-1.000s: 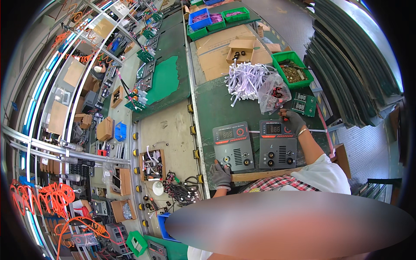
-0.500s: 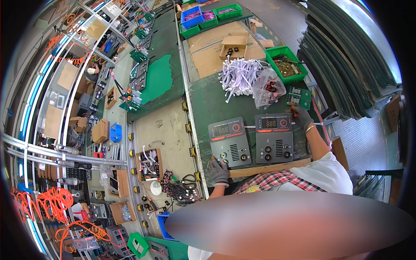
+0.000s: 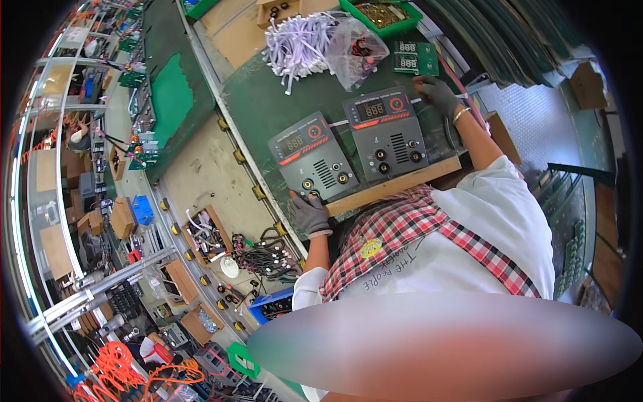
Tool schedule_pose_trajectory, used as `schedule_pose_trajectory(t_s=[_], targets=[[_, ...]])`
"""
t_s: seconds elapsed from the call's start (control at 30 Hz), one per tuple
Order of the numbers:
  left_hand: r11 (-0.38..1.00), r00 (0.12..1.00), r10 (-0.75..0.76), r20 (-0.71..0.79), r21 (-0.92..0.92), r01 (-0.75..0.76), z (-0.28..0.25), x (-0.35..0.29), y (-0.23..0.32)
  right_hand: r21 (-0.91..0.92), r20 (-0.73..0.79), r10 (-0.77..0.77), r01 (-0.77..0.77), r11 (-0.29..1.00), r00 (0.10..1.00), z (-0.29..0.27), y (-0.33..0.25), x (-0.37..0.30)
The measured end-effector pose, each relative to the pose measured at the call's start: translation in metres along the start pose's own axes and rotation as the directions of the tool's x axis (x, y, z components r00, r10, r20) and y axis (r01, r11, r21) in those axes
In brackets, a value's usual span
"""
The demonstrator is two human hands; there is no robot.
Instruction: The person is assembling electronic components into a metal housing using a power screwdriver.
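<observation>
Two grey box-shaped metal front panels with red trim, dark displays and round sockets are lying face-up side by side: left panel (image 3: 313, 165), right panel (image 3: 386, 132)

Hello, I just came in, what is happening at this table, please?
A person in grey gloves works at a green bench with two grey front panels that have displays and sockets. The left hand rests at the near edge of the left panel. The right hand lies just beyond the right panel, near small green circuit boards. A bundle of white cables and a clear plastic bag lie farther back.
</observation>
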State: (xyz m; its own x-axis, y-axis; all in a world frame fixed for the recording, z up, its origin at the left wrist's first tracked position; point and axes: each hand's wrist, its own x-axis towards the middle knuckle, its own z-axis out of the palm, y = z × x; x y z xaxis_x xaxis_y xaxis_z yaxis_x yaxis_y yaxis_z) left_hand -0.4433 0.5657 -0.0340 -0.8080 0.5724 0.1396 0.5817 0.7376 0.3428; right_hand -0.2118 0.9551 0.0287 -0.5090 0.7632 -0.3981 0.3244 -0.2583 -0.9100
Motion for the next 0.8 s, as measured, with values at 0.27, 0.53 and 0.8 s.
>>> schedule_pose_trajectory(t_s=[0.27, 0.53, 0.8], targets=[[0.996, 0.998, 0.026, -0.061, 0.087, -0.021, -0.001, 0.003, 0.002, -0.818, 0.154, -0.213, 0.246, 0.52, 0.965, 0.039, -0.004, -0.005], [0.998, 0.999, -0.042, -0.002, 0.047, 0.042, -0.001, 0.002, 0.0, -0.9, 0.23, -0.179, 0.279, 0.336, 0.957, 0.059, -0.01, 0.001], [0.996, 0.999, -0.037, 0.019, 0.077, 0.035, 0.002, 0.002, -0.003, -0.946, 0.278, -0.099, 0.29, 0.147, 0.955, 0.07, -0.026, 0.005]])
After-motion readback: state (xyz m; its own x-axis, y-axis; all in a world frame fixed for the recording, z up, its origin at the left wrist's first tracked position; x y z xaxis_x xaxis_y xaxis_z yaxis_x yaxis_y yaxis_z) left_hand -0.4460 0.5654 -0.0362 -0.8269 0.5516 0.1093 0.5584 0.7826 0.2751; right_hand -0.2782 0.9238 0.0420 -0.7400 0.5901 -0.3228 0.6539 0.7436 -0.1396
